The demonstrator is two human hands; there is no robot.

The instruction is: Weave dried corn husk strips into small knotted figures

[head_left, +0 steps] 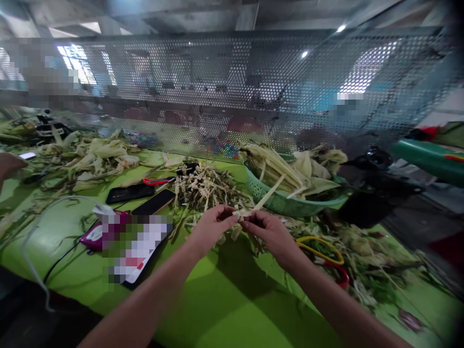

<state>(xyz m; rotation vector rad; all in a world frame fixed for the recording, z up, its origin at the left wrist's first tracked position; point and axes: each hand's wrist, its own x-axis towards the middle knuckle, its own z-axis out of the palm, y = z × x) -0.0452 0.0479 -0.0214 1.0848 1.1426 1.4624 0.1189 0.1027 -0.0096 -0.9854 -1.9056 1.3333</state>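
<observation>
My left hand (pixel 213 227) and my right hand (pixel 270 234) meet over the front of the green table, both pinching a pale, folded piece of dried corn husk (pixel 242 213). A narrow husk strip (pixel 268 192) sticks up and to the right from between the fingers. Just beyond my left hand lies a heap of small folded husk pieces (pixel 208 186). Behind my right hand stands a green plastic basket (pixel 279 204) filled with large corn husks (pixel 277 166). My fingers partly cover the folded piece, so its exact shape is hidden.
Left of my hands are two phones (pixel 129 194), a red-handled tool (pixel 156 181), a purple tissue pack (pixel 99 234) and a cable. Yellow and red loop handles (pixel 340 256) lie among scraps at right. A perforated metal screen (pixel 217 87) borders the back. Another person's hand (pixel 10 166) shows far left.
</observation>
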